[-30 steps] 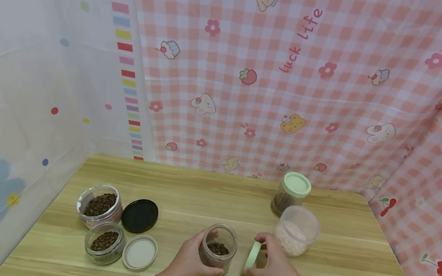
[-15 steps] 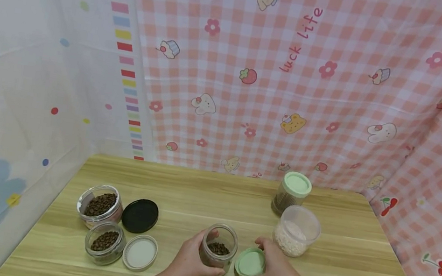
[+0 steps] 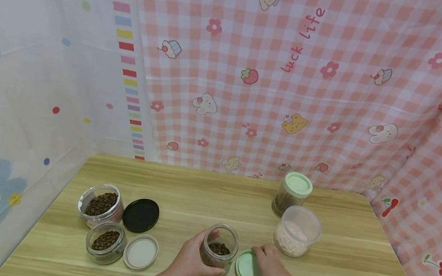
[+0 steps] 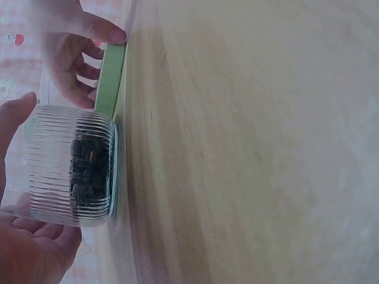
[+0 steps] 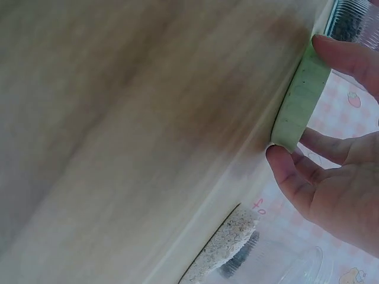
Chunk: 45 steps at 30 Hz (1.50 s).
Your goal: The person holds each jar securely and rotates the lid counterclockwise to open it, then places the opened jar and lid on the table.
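holding the ribbed jar (image 4: 53, 160), left fingers (image 4: 70, 239) curl round its side; right fingers (image 5: 284, 168) pinch the green lid (image 3: 246, 268).

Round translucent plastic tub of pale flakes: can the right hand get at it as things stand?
Probably yes, once the right hand lets go of the round pale-green lid; the tub stands just beyond, with nothing visible between.

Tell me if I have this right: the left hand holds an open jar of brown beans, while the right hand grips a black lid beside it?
Not quite: the lid gripped by the right hand is pale green, not black, as the head view shows. The left hand does hold the open jar of brown beans.
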Motion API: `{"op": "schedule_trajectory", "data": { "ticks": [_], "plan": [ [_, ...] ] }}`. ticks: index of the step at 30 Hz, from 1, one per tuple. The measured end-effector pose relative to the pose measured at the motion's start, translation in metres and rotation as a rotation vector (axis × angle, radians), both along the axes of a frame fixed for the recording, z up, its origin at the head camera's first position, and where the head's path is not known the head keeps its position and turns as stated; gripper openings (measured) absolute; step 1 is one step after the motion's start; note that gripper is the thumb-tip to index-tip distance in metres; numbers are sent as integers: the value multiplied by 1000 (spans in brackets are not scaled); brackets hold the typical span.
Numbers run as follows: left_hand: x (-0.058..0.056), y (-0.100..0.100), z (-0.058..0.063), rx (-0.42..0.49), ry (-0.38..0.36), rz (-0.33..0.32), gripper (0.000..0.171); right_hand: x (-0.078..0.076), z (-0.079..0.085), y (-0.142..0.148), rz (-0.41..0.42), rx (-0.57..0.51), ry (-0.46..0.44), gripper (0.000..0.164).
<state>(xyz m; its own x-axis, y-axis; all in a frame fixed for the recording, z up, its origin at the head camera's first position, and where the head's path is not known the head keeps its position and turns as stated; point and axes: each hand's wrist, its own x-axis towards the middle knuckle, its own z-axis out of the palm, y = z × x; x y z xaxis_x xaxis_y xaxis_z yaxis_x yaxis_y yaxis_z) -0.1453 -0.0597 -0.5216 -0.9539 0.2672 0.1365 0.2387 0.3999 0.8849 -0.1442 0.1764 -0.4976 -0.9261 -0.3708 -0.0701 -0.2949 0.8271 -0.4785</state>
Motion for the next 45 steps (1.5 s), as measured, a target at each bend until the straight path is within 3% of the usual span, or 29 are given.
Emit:
{"op": "schedule_trajectory", "data": {
  "ticks": [8, 15, 23, 28, 33, 40, 45],
  "plan": [
    [0, 1, 1, 8, -9, 7, 94, 1, -2, 0, -23, -60, -43, 104],
    [5, 1, 1, -1, -29, 52, 118, 2, 0, -3, -43, -48, -7, 103],
    [8, -2, 0, -45, -10, 79, 93, 0, -2, -6, -45, -22, -10, 92],
    [7, -3, 2, -30, -42, 110, 89, -7, -1, -10, -44, -5, -12, 86],
    [-6, -8, 3, -29, -25, 199, 87, -24, 2, -22, -22, 28, 12, 83],
    [-36, -27, 8, -144, -35, 410, 91, -62, 0, -55, -23, 77, -16, 84],
    [-58, -43, 9, -159, -11, 520, 88, -91, 0, -83, -50, 83, -27, 85]
  ]
}}
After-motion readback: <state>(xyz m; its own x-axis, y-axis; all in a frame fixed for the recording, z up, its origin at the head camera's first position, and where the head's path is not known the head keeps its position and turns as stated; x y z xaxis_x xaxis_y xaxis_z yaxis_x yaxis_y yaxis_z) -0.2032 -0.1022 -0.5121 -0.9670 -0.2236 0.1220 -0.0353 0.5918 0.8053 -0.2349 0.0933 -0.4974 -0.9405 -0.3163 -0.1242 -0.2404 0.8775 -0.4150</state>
